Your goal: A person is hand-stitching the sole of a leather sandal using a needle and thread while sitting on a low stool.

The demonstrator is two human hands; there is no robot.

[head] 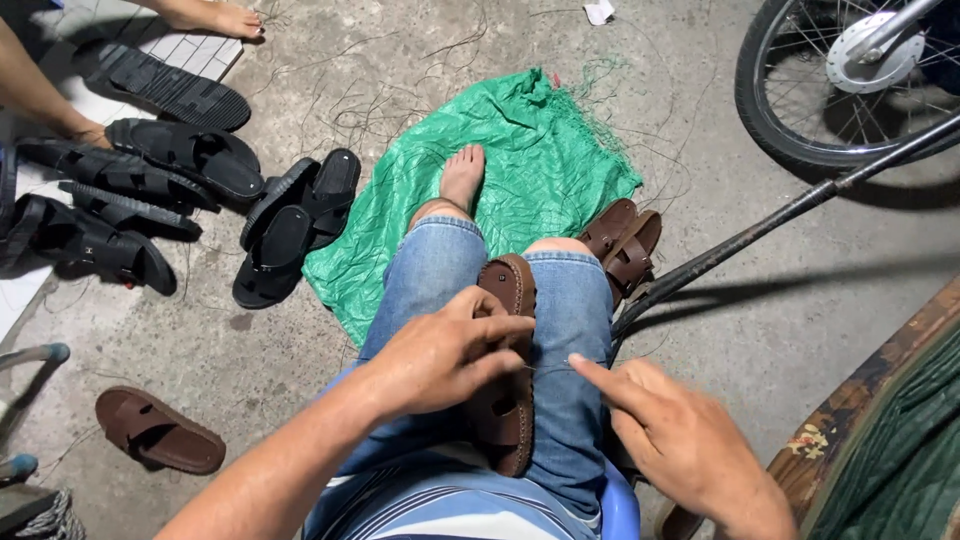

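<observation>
Left hand (445, 352) grips brown leather sandal (507, 365) between the knees, fingers curled over its edge. Right hand (680, 435) beside it, index finger extended, holding nothing visible.

The left hand (440, 355) covered the middle of the brown sandal (507, 370) on the lap, so its strap could not be seen. The motorbike wheel (850, 80) at far right was cut off by the top edge. Another person's foot (215, 17) and arm (35, 90) at far left ran out of frame.
</observation>
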